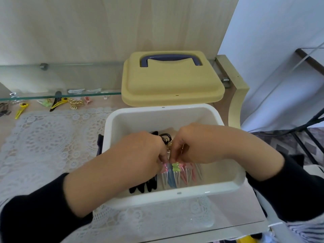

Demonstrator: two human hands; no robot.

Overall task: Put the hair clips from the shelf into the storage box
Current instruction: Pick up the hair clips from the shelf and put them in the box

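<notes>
Both hands' grips pinch narrowly on pastel snap clips (172,174) inside the storage box (164,113); light, thin, slippery, best taken by the decorated ends.

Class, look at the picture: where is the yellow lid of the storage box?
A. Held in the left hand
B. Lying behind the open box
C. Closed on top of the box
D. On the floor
B: the yellow lid lies on the surface behind the open white storage box, while both hands are inside the box.
</notes>
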